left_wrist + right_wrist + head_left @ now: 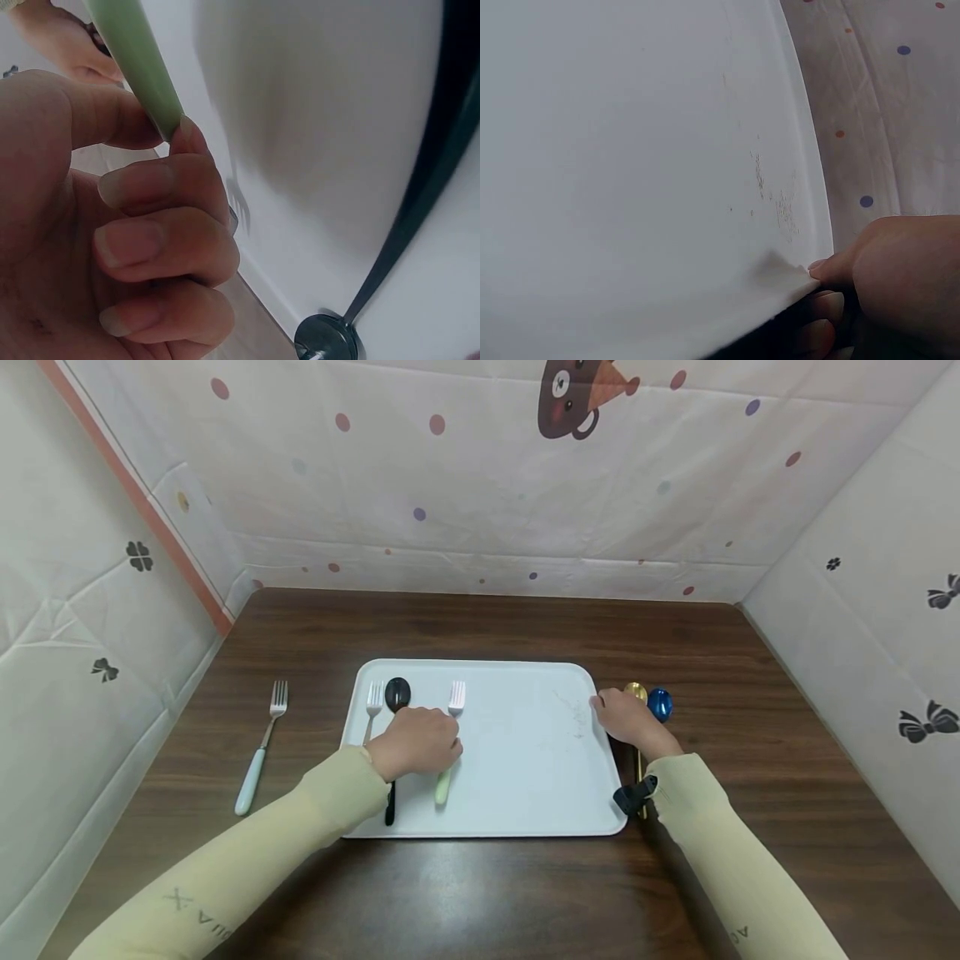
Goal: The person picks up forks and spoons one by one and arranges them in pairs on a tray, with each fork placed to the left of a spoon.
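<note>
A white tray (525,760) lies on the dark wooden table. My left hand (420,742) is over its left half, pinching the pale green handle (136,64) of a fork (443,787) between thumb and forefinger; the other fingers are curled. The fork's tines point to the far side of the tray. To its left on the tray are a black spoon (397,693) and another fork (374,698), both partly covered by my left hand and arm. At the tray's right edge, my right hand (907,277) grips the rim, thumb on top and fingers underneath.
Left of the tray, a fork with a pale blue handle (251,781) lies on the table (465,893). Right of it, beside my right hand, are a gold spoon (636,691) and a blue spoon (660,703). Patterned white sheets (480,468) hang around the table's back and sides.
</note>
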`<state>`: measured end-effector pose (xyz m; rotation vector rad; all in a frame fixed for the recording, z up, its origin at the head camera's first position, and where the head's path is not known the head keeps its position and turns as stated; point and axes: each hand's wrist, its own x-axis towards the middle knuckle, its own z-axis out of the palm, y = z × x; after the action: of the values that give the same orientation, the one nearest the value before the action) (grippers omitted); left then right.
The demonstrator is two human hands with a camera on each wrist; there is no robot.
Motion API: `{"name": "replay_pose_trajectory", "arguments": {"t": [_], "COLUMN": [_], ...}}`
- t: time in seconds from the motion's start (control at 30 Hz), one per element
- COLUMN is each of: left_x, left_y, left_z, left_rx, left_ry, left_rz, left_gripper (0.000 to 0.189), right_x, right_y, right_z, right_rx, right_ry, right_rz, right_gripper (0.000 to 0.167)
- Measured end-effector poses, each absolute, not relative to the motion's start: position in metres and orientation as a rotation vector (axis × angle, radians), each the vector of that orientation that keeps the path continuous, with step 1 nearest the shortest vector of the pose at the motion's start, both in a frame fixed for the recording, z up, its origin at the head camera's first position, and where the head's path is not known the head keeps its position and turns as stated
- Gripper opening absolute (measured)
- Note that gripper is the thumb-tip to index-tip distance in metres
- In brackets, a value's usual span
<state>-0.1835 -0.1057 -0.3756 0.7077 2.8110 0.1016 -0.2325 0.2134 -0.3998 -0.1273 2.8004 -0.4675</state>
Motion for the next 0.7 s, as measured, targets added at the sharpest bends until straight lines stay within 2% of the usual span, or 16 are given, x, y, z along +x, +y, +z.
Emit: {"name": "replay_pose_trajectory", "arguments": {"t": [0.7], "left_x": [-0.185], "left_y": [-0.087], "left_z": [-0.376], "left_rx": [0.694], "left_ry": [2.768], "left_rz": [0.064], "left_gripper": [0.033], "right_x": [-0.234], "right_y": [0.216], "right_z": [-0.402], "right_rx": [-0.12], "right_ry": [2.805], "right_rz": [-0.475], "right_gripper": [0.049]}}
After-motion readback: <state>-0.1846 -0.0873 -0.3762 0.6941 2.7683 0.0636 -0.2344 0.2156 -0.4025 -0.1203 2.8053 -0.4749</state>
